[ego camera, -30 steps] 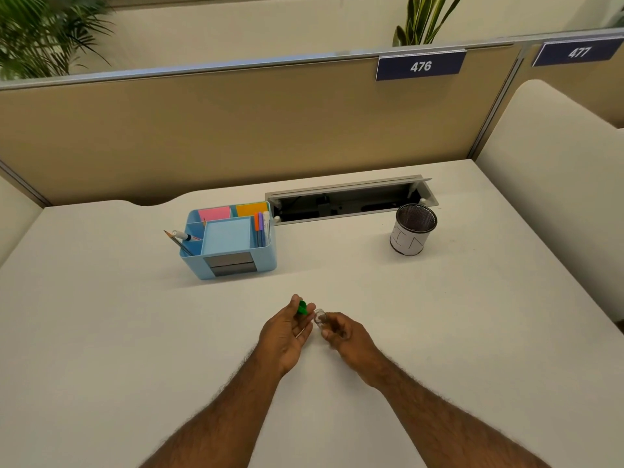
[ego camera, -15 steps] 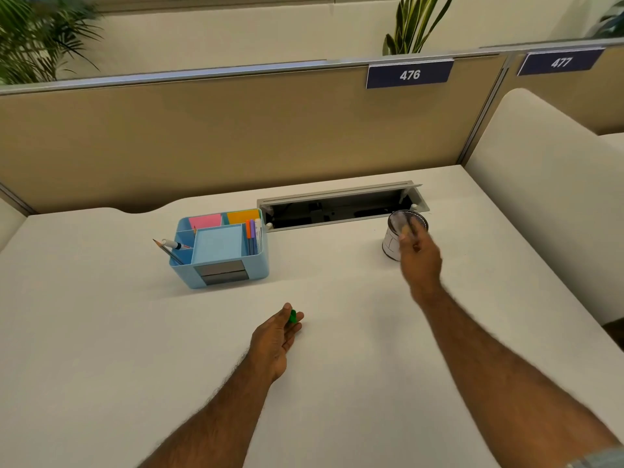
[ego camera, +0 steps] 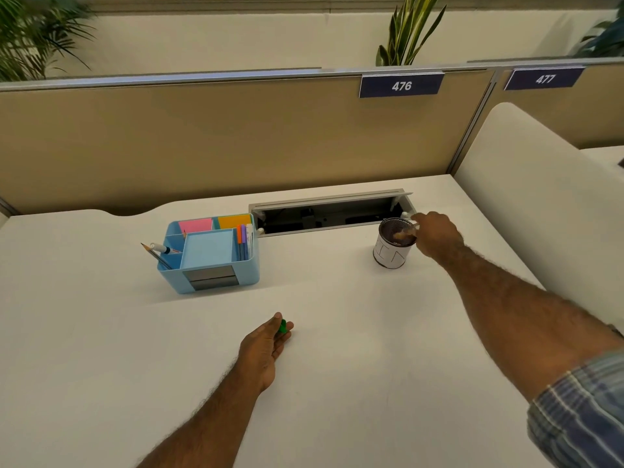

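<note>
The green piece (ego camera: 283, 327) lies low at the middle of the bench (ego camera: 337, 383), pinched between the thumb and fingers of the left hand (ego camera: 266, 346). The mesh cup (ego camera: 391, 253) stands well apart, farther back and to the right. The right hand (ego camera: 435, 234) is nearer to it, with its fingertips over the rim. They are too blurred to tell whether they grip anything.

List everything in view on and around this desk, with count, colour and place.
desk: one, white, under everything.
organizer: one, light blue, desk's left, holding notes, pencil, pens.
mesh cup: one, black with white wrap, desk's right.
cable tray: one, grey, open, desk's back.
number plates: two, dark blue, on the partition.
plants: three, green, behind the partition.
green piece: one, green, desk's front middle, held.
left hand: one, pinching the green piece.
right hand: one, over the mesh cup, fingertips blurred.
</note>
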